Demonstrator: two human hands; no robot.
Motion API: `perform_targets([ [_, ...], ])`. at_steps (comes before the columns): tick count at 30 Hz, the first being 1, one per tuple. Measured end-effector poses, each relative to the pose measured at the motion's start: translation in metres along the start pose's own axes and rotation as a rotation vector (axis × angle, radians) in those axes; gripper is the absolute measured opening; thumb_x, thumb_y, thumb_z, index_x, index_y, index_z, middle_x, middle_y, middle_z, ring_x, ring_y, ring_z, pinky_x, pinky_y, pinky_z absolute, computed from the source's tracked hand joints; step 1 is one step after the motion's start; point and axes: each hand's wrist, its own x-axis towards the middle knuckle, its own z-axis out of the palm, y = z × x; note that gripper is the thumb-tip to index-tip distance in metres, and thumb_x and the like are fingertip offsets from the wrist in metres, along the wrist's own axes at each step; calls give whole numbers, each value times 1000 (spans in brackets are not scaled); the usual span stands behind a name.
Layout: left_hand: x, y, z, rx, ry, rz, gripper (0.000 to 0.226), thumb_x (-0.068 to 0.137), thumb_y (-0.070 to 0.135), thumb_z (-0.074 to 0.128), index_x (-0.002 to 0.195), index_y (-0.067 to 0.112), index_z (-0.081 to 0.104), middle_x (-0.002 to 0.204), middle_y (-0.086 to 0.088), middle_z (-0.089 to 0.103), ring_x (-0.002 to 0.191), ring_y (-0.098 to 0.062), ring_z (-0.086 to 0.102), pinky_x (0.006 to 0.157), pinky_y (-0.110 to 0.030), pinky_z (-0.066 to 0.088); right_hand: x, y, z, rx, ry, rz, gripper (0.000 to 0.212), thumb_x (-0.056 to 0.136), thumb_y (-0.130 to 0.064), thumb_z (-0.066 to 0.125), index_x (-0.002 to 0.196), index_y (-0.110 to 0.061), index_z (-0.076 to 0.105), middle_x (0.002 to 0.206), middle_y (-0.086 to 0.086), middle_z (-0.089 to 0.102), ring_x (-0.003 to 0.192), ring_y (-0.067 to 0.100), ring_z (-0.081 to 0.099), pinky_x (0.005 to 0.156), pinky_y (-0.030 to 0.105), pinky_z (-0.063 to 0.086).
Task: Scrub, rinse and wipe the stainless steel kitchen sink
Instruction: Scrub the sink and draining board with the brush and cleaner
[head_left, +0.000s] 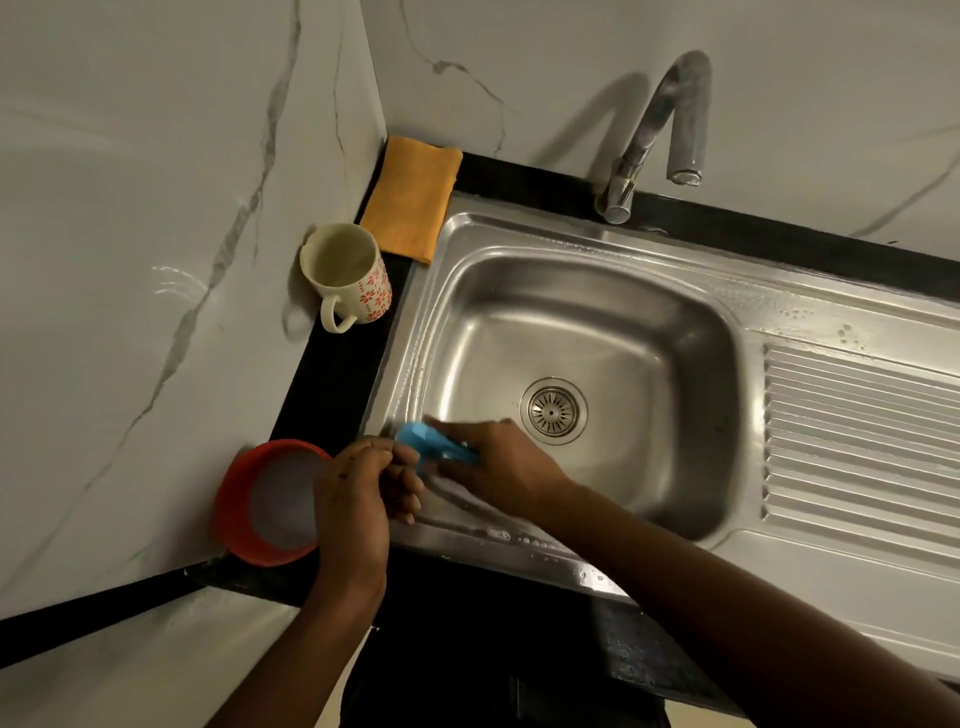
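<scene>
Head view: I read the stainless steel sink across centre and right of frame. Red bowl sits at lower left, orange cloth and mug at upper left. Right hand grips a blue sponge at the basin's lower-left corner. Left hand, fingers curled, lies just beside the sponge; I cannot tell whether it pinches anything.

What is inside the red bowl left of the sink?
A pale whitish inside shows in the red bowl; liquid, powder or bare lining, I cannot tell. The left hand covers its right part.
</scene>
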Motion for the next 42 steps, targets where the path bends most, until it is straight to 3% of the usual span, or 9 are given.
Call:
perform_targets([
  [6, 5, 1, 9, 29, -21, 0, 32, 102, 6, 44, 80, 4, 68, 63, -14, 63, 52, -23, 57, 47, -29, 46, 41, -11, -13, 146, 187, 171, 56, 93, -48, 76, 145, -34, 61, 103, 4, 78, 68, 2, 59, 70, 27, 47],
  [11, 8, 3, 16, -9, -35, 7, 34, 103, 5, 44, 80, 7, 69, 60, -11, 64, 48, -20, 57, 44, -27, 46, -7, -8, 10, 117, 34, 91, 56, 98, -44, 69, 151, -34, 53, 121, 4, 77, 96, 10, 72, 83, 26, 56],
  [13, 11, 3, 17, -16, -56, 6, 36, 103, 4, 43, 78, 9, 69, 60, -11, 64, 48, -19, 57, 43, -27, 45, -6, 1, 0, 33, 66, 123, 59, 96, -49, 69, 151, -38, 52, 120, 5, 77, 97, 16, 74, 85, 33, 59],
  [19, 15, 6, 25, -1, -81, 34, 36, 98, 0, 43, 73, 5, 68, 60, -16, 62, 47, -22, 54, 41, -25, 44, 56, 43, -81, 9, 584, 367, 59, 98, -46, 67, 153, -38, 49, 116, 8, 77, 98, 27, 75, 79, 35, 58],
  [26, 22, 1, 39, 32, -119, 33, 34, 98, 2, 44, 76, 6, 69, 61, -15, 63, 52, -26, 56, 46, -29, 44, 42, 103, -159, -167, 786, 539, 56, 102, -43, 62, 155, -39, 45, 119, 11, 75, 104, 30, 73, 83, 35, 54],
  [31, 26, 1, 46, 34, -144, 21, 33, 99, 0, 42, 79, 1, 69, 61, -16, 62, 51, -28, 54, 44, -29, 43, -16, 133, -184, 133, 1043, 668, 56, 101, -47, 65, 153, -31, 51, 139, 1, 68, 122, 18, 67, 93, 24, 48],
  [34, 28, 5, 48, 28, -148, 33, 34, 99, 0, 42, 78, 2, 69, 62, -19, 61, 51, -28, 54, 45, -30, 42, -1, 121, -178, 202, 1102, 697, 47, 102, -38, 66, 147, -22, 60, 135, 2, 70, 122, 18, 67, 92, 22, 45],
  [37, 26, 9, 46, 39, -146, 50, 34, 99, 2, 43, 77, 4, 69, 64, -19, 62, 53, -29, 54, 49, -32, 42, 38, 97, -162, 223, 981, 623, 51, 99, -42, 69, 146, -25, 60, 128, -3, 72, 116, 13, 67, 92, 24, 49],
  [42, 16, 14, 33, 36, -122, 49, 34, 94, 6, 48, 69, 12, 71, 63, -17, 62, 53, -27, 55, 47, -31, 43, 83, 49, -129, 135, 425, 407, 46, 91, -38, 80, 132, -18, 72, 110, -2, 74, 98, 10, 70, 79, 21, 53],
])
